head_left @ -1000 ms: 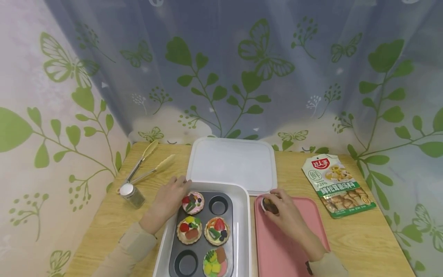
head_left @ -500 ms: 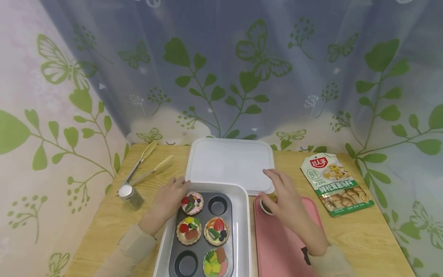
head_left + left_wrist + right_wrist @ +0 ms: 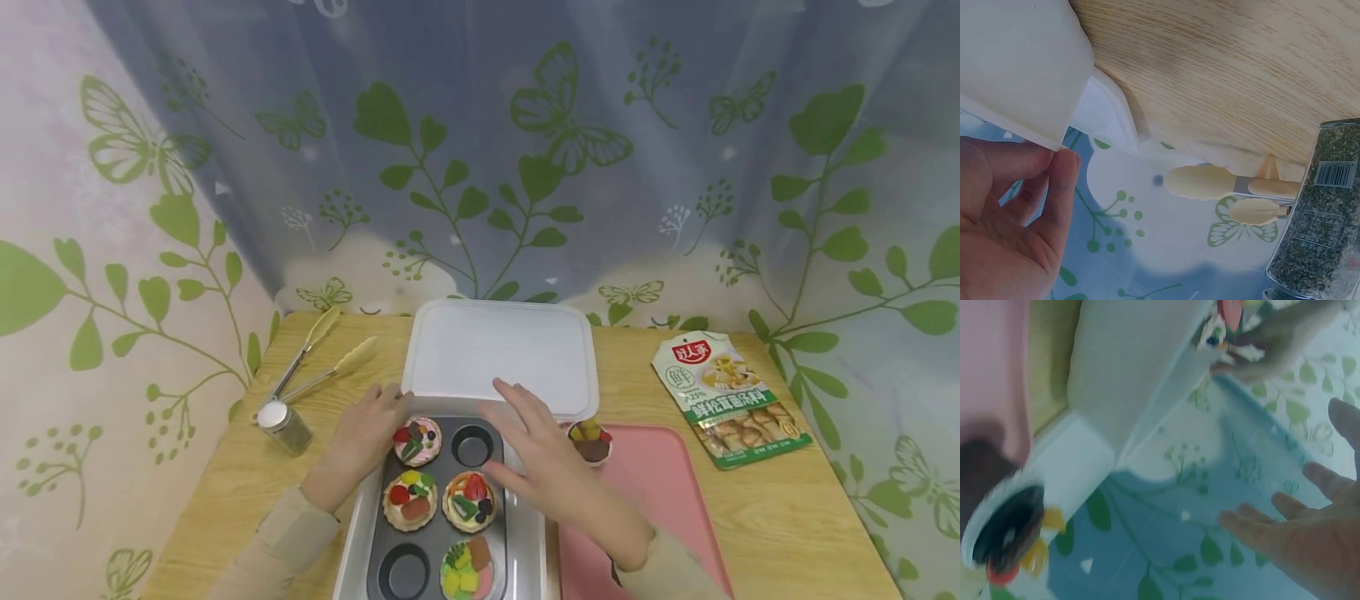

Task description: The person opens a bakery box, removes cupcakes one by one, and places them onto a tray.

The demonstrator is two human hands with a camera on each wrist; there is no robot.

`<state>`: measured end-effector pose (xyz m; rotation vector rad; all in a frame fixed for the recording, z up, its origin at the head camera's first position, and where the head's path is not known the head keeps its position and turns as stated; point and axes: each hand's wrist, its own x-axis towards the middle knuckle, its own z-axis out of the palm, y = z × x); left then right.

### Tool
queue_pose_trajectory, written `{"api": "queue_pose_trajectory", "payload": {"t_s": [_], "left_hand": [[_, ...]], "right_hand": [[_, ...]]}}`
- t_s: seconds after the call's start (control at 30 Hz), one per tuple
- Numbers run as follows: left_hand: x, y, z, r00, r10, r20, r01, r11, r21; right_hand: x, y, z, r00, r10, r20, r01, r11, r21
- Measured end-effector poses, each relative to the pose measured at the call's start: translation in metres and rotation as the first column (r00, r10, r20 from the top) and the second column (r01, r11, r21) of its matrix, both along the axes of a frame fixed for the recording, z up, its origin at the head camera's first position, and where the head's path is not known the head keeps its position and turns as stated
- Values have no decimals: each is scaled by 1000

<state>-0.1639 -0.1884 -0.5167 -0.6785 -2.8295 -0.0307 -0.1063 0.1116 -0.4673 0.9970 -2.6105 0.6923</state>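
My left hand [image 3: 363,433] pinches the upper left rim of a deep white box [image 3: 1022,69] between thumb and fingertips. Inside the box lies a dark muffin tin [image 3: 437,537]. Several fruit-topped tarts fill some of its cups, among them a strawberry tart [image 3: 470,502], a pink cream tart [image 3: 418,442] and one with yellow and green pieces [image 3: 466,570]. Two cups hold nothing. Above the right side of the tin, my right hand [image 3: 551,467] is spread with nothing in it. Behind it a chocolate tart [image 3: 591,442] sits at the pink tray's [image 3: 667,517] far left corner.
Behind the box lies a white lid [image 3: 498,354]. Yellow-tipped tongs [image 3: 307,358] and a spice jar [image 3: 287,427] are at the left. A mushroom packet [image 3: 731,400] lies flat at the right. A patterned curtain [image 3: 480,167] hangs around the table.
My right hand let go of the chocolate tart on the pink tray, lifted away and moved left over the white box. The left hand stayed at the rim.
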Motion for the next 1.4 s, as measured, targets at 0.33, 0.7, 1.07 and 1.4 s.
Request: {"api": "queue_pose_trajectory", "payload": {"t_s": [0.33, 0.7, 1.07, 1.4], "left_hand": [[1, 2, 0, 1000, 4, -4, -4, 999, -34], [1, 1, -2, 1000, 3, -23, -4, 999, -41], [3, 0, -1, 1000, 5, -11, -6, 999, -32], [3, 0, -2, 1000, 2, -27, -3, 1000, -14]], "right_hand": [[10, -25, -24, 992, 129, -1, -127, 980, 152], [10, -29, -35, 960, 262, 95, -277, 933, 228], [14, -32, -46, 949, 282, 138, -311, 907, 284], [13, -33, -53, 939, 286, 188, -330, 905, 269]]}}
